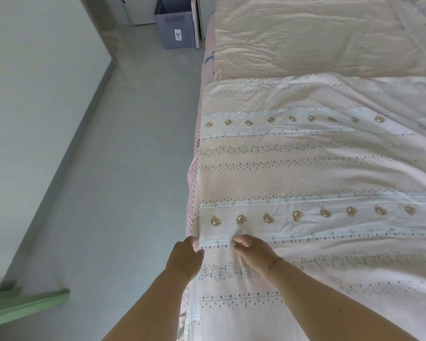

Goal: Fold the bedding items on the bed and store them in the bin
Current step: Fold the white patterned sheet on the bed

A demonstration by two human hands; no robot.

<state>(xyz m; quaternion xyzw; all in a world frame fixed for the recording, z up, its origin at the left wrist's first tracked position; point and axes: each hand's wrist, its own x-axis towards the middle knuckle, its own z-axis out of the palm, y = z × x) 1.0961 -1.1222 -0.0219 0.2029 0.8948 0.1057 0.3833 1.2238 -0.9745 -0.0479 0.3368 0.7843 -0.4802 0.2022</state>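
Item under work: a printed quilt with bear and leaf bands lies spread flat over the near part of the bed. It is not yet folded.
Second item: a plain cream blanket lies spread on the far part of the bed, its near edge just under or against the quilt's far edge; which overlaps cannot be told.
Left hand: at the quilt's left edge, fingers curled over the hem where it meets the bed side. It appears to pinch the edge; the grip itself is hidden by the knuckles.
Right hand: just right of the left hand, resting on the quilt top, fingertips bunched on the cloth as if pinching a small tuck. Contact is plain; a firm pinch is a judgement.
Governing relation: both hands sit on the quilt's left hem at its near end. The hem runs from near to far along the bed side, and the bulk of the quilt lies to the right of the hands. The left hand is nearer the hem.
Bin: a grey-blue fabric bin stands on the floor at the far left of the bed, well apart from the hands. Its contents cannot be seen.
Progress: early stage; nothing appears stored.
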